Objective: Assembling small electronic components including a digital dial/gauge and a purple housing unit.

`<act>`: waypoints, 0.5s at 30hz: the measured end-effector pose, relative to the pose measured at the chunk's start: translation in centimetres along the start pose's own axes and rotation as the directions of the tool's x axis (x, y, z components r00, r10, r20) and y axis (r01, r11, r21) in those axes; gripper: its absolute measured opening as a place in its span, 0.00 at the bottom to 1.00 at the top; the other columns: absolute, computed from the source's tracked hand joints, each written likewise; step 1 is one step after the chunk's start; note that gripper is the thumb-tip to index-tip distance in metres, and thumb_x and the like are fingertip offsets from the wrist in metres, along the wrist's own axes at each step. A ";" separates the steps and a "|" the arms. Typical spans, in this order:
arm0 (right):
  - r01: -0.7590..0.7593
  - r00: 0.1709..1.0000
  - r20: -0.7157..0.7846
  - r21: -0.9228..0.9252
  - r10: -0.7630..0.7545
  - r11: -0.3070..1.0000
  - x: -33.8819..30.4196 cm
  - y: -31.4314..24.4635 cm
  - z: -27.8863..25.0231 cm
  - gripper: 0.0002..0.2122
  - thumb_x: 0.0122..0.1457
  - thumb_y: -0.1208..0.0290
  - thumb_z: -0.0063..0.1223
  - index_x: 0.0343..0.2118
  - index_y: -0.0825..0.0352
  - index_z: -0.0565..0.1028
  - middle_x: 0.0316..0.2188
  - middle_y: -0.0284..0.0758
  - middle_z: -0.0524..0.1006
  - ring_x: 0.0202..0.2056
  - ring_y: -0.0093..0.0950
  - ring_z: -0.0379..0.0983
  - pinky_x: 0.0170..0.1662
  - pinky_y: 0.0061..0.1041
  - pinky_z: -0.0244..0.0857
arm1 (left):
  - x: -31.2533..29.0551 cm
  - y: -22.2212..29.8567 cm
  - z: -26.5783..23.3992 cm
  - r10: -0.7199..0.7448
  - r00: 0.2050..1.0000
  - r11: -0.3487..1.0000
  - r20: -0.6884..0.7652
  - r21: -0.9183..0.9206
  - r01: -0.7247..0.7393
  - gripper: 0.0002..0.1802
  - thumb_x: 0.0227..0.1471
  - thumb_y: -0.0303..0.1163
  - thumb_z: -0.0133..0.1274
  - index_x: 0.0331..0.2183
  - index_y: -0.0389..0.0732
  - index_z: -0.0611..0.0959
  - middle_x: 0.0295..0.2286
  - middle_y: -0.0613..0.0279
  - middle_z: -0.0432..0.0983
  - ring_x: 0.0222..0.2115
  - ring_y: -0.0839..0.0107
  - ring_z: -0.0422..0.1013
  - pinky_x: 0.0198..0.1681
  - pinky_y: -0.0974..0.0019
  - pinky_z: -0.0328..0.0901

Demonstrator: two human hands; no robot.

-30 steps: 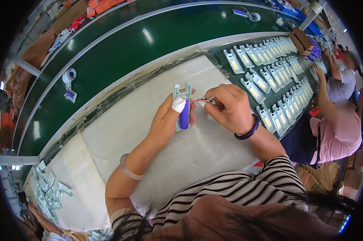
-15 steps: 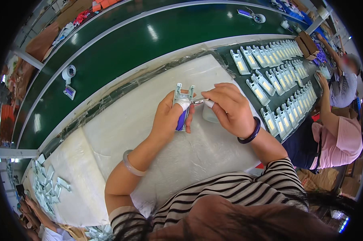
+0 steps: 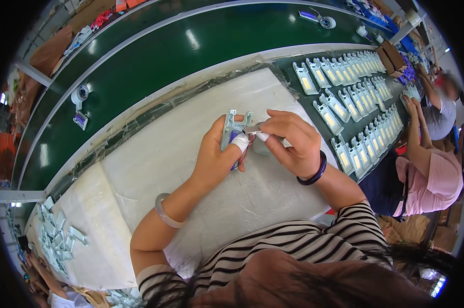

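Note:
My left hand (image 3: 215, 150) is closed around a pale green plastic housing (image 3: 226, 134) with two prongs at its far end and a purple part (image 3: 234, 135) in its body. White tape wraps the left thumb, which presses on the housing near the purple part. In my right hand (image 3: 298, 143) a small flat metal piece (image 3: 252, 129) is pinched between thumb and fingers. Its tip meets the housing by the left thumb; the exact contact is hidden. A whitish rounded object (image 3: 260, 148) sits partly hidden under the right hand.
The white-covered table (image 3: 155, 149) lies beneath my hands. Rows of similar housings (image 3: 340, 110) stand on the right; loose pale pieces (image 3: 57, 238) are heaped at left. Beyond runs a green conveyor (image 3: 155, 56) carrying white round units (image 3: 80, 94). Co-workers (image 3: 432, 174) are at the right.
My right hand has turned, showing more of the metal piece's flat side. The left thumb has shifted lower on the housing. Units on the conveyor moved left. A co-worker's arms at right moved.

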State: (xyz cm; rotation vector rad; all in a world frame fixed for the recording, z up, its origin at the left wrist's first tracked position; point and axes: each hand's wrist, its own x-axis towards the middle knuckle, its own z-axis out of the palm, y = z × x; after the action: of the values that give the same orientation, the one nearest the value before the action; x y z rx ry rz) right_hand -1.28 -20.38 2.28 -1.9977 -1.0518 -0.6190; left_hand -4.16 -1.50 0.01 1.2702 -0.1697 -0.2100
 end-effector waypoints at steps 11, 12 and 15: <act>0.043 0.998 0.047 0.050 -0.045 0.998 0.0 -0.4 0.1 0.14 0.44 0.88 0.55 0.36 0.69 0.73 0.35 0.40 0.77 0.39 0.36 0.75 0.51 0.41 0.67 | -0.5 0.4 0.0 0.011 0.999 1.000 0.048 -0.015 -0.010 0.24 0.47 0.23 0.42 0.49 0.35 0.66 0.31 0.59 0.73 0.22 0.80 0.65 0.22 0.75 0.64; 0.045 0.997 0.053 0.052 -0.047 0.998 0.0 -0.4 0.1 0.15 0.44 0.88 0.56 0.36 0.69 0.74 0.35 0.40 0.77 0.39 0.36 0.75 0.51 0.41 0.67 | -0.5 0.4 0.0 0.010 0.999 1.000 0.049 -0.018 -0.009 0.24 0.47 0.23 0.42 0.49 0.35 0.66 0.31 0.59 0.73 0.22 0.80 0.65 0.22 0.75 0.64; 0.038 0.998 0.053 0.046 -0.040 0.998 -0.1 -0.4 0.1 0.14 0.43 0.88 0.56 0.36 0.69 0.74 0.35 0.39 0.76 0.39 0.36 0.75 0.52 0.41 0.67 | -0.6 0.5 0.1 0.010 0.999 1.000 0.051 -0.007 -0.009 0.23 0.48 0.23 0.43 0.49 0.35 0.66 0.31 0.60 0.72 0.23 0.81 0.65 0.22 0.75 0.64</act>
State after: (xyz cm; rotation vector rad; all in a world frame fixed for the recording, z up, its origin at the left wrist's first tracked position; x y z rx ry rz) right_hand -1.64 -20.21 2.33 -1.9684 -1.1299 -0.5594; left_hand -4.73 -1.35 0.49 1.2575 -0.2185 -0.2346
